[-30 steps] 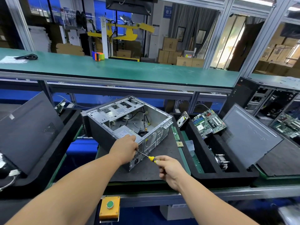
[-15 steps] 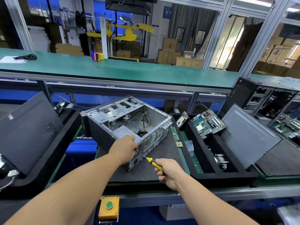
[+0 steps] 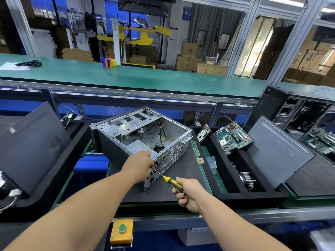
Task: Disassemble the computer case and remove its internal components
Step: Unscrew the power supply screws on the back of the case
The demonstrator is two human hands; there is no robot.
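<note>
- Right hand point(image 3: 188, 193) has its fingers curled round the yellow-and-black handle of a thin-shafted screwdriver point(image 3: 172, 182); the metal shaft points up-left to the rear panel of the case.
- Left hand point(image 3: 140, 164) rests on the near top corner of the open grey metal computer case point(image 3: 141, 136), fingers bent over the edge; if it really clamps the edge I cannot tell.
- This case lies on its side on a dark foam mat point(image 3: 174, 178), open side up, cables inside.
- Between the case's right edge and the black foam tray point(image 3: 235, 194) the mat is bare, with only a green memory stick point(image 3: 195, 148) and a small square chip point(image 3: 200, 160) at its right border.
- A green motherboard point(image 3: 233, 137) leans in that tray.
- At the left, a dark side panel point(image 3: 30, 147) leans near the case.
</note>
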